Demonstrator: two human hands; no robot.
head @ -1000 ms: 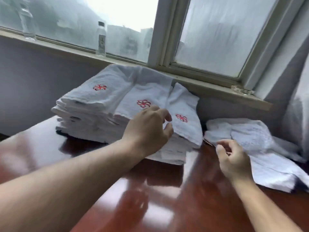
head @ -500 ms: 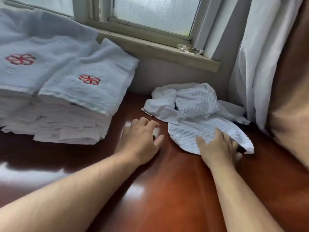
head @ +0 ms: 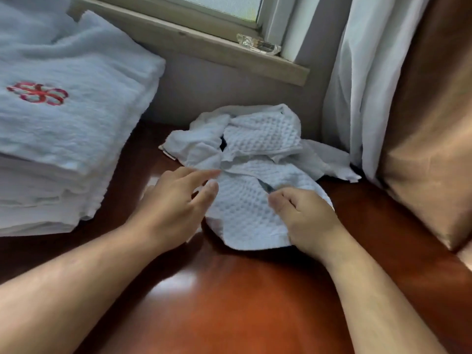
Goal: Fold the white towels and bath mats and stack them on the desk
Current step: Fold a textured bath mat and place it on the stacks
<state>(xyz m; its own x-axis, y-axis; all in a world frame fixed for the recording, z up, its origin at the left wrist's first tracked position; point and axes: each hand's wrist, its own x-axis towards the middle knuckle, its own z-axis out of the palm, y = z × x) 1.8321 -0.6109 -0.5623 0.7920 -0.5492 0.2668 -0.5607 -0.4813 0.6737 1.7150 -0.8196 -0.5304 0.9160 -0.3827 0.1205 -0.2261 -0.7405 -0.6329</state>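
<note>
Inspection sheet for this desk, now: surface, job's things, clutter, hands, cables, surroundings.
Surface: desk, glossy red-brown wood with a patch of glare.
Job's things: folded towel stack at left, red flower emblem on top; crumpled waffle cloth unfolded by the wall.
Clutter: small clear glass object on the window sill.
Hands: left hand with fingers extended, fingertips touching the cloth's edge; right hand with fingers curled, gripping the cloth's near part.
Cables: nothing seen.
Surroundings: white curtain and tan fabric at right.
</note>
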